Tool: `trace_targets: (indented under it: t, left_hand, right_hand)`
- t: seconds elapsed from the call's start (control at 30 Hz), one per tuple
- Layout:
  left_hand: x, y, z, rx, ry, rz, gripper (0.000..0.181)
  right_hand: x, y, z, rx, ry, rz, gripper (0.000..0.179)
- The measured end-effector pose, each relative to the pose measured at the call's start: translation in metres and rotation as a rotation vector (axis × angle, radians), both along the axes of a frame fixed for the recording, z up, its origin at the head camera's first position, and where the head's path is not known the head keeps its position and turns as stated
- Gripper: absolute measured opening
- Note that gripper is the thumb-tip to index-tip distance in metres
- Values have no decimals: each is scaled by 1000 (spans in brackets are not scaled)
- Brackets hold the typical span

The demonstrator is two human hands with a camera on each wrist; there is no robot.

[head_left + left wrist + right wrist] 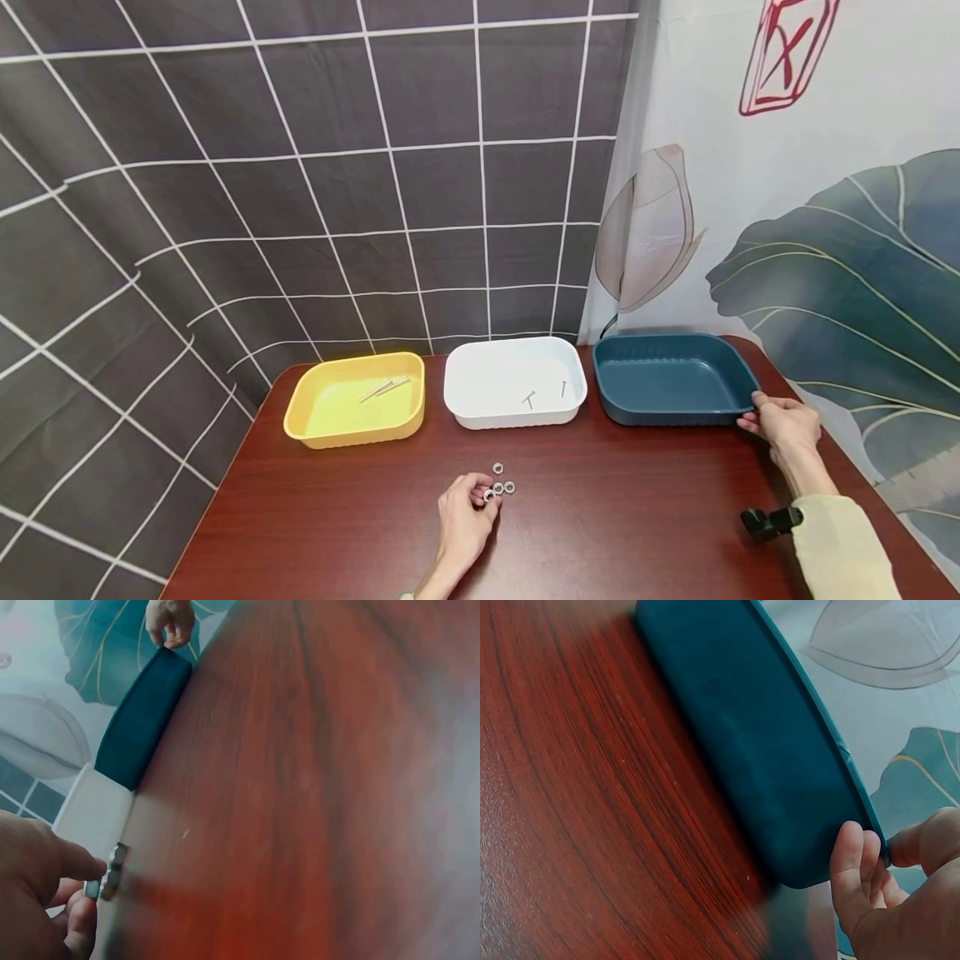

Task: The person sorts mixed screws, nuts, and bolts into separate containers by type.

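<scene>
A small metal nut (490, 495) is pinched between thumb and fingers of the left hand (463, 518), low over the brown table (600, 517), beside three loose nuts (510, 487). The step looks like picking up; the next move seems to call for lifting it without nudging the others. Beyond stand a yellow tray (352, 435) and a white tray (472, 375), both holding screws (375, 390), and a blue tray (667, 417), its near right corner gripped by the right hand (786, 423)
</scene>
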State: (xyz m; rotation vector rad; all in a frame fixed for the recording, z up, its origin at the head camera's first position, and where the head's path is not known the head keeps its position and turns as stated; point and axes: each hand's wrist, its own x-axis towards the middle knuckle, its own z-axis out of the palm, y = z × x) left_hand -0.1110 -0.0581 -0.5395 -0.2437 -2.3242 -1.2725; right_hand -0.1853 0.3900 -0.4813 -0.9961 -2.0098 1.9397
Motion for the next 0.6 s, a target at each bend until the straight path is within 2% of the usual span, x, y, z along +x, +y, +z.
trace_targets:
  t: [0.1,0.33,0.5,0.6]
  left_hand:
    - [-4,0,9,26,-30,-14,28]
    - [-21,11,38,74,-93,-80,23]
    - [-39,28,55,77,-111,-132,21]
    - [-51,41,63,119,-129,-166,20]
  right_hand:
    - [0,1,0,0,-4,-6,24]
    - [0,1,0,-3,13,-8,23]
    - [1,0,-1,13,8,-3,25]
    - [1,0,-2,12,10,0,28]
